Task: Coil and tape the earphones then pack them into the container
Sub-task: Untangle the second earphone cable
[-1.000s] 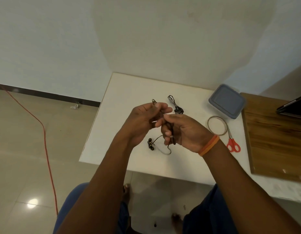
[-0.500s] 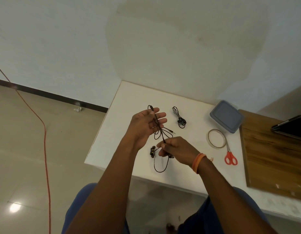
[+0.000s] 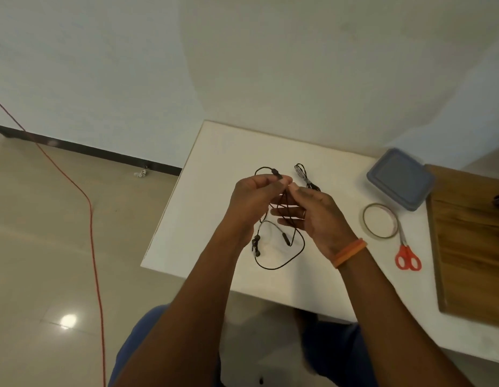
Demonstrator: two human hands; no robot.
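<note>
Two hands work black earphones (image 3: pixel 281 219) above a white table (image 3: pixel 214 174): the left hand (image 3: pixel 251 202) pinches the cable near its top loop, the right hand (image 3: pixel 312 213) holds strands between loosely curled fingers; earbuds dangle below, container (image 3: pixel 400 182) well apart.

No readable text, label or number shows anywhere.

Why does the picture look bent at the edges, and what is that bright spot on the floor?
Head view: a wide-angle lens curves the white table edges; the floor spot is glare from a light on glossy tiles; the grey container looks slightly motion-blurred, while the hands' outlines stay fairly sharp.
</note>
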